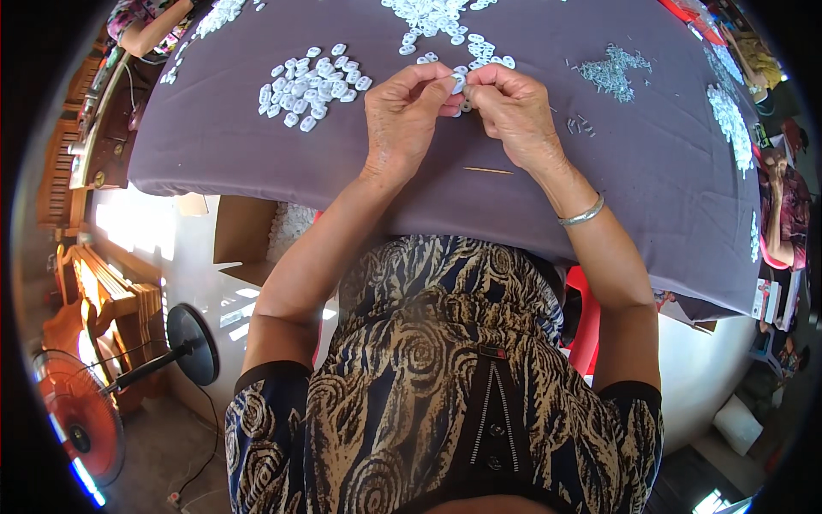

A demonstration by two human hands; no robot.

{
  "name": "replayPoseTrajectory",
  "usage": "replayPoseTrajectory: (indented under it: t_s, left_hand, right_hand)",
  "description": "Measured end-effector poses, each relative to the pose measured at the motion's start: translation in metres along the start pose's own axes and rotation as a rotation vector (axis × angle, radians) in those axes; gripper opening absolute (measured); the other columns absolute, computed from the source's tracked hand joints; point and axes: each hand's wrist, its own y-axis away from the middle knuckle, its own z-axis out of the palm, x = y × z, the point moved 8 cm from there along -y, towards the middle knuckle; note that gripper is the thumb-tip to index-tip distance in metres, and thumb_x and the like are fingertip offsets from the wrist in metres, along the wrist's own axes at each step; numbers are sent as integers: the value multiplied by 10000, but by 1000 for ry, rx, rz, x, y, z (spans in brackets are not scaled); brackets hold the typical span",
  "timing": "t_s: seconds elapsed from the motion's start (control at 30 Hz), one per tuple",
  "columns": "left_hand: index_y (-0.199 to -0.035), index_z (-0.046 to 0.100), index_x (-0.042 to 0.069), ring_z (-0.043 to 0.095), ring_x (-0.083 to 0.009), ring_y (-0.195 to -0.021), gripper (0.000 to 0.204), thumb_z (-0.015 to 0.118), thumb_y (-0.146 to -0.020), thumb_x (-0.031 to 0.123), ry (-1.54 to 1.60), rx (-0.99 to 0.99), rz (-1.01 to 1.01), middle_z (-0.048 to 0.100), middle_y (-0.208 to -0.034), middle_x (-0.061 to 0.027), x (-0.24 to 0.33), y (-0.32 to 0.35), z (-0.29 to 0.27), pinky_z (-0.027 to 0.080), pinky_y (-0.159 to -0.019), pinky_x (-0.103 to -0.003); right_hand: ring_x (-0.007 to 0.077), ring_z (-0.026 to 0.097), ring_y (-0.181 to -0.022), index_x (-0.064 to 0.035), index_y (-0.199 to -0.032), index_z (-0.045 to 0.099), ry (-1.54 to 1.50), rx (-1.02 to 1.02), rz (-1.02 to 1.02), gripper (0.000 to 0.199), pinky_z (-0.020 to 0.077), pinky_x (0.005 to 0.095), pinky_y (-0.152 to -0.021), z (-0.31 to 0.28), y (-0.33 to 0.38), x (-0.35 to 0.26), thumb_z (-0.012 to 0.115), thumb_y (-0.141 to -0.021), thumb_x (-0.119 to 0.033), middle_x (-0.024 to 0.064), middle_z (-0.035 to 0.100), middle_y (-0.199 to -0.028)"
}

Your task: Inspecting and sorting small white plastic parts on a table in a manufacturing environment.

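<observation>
Both hands raised together over the middle of the bench [257, 163], covered with a grey-purple cloth. Left hand [409, 116] closed, thumb and first fingers pinched on a small white plastic ring [459, 82]. Right hand [512, 111] closed also, fingertips pressed on the same ring from the other side, so held between both hands just above the cloth. A silver bangle [583, 213] around the right wrist.

Just to the left of the hands, a loose heap of white rings [310, 86] flat on the cloth. Another bigger heap of white rings [428, 15] beyond the hands, near the far edge, with some single rings scattered down toward the fingers. To the right, a small pile of thin metal pieces [612, 70], well apart from the hands, and a few single ones [579, 125] nearer to the right hand. A thin wooden stick [488, 170] on the cloth, just beside the right wrist.

On the floor at lower left, an orange standing fan [81, 411]. Behind the bench edge, an open cardboard box [244, 231] with white pieces inside. At the far left corner, an arm of another person [154, 30] on the bench.
</observation>
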Motion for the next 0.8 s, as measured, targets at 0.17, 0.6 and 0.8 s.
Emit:
replayPoseTrajectory:
  t_s: [0.17,0.6,0.8]
  left_hand:
    - [-936,670,-22,655,-117,-716,90,614,-885,27,-43,-24,-16,673,-824,-70,2,-3,-3,559,-667,-243]
    - [-933,675,-2,602,-94,-736,115,585,-862,11,-379,152,266,651,-806,-24,36,-39,-69,498,-685,-237]
    - [-951,673,40,559,-160,-880,188,623,-773,3,-677,483,499,544,-1007,-69,71,-39,-116,460,-793,-280]
  right_hand:
    - [-15,313,-508,-29,-903,637,48,-41,24,68,190,178,-412,2,-2,-6,579,-868,-28,-73,473,-675]
    - [-11,371,-549,-79,-865,672,329,279,-138,97,265,166,-439,-78,-19,-33,665,-861,-176,-76,477,-658]
    - [24,450,-621,-46,-856,672,647,125,-67,137,370,200,-555,-75,-22,-27,653,-866,-181,-73,485,-642]
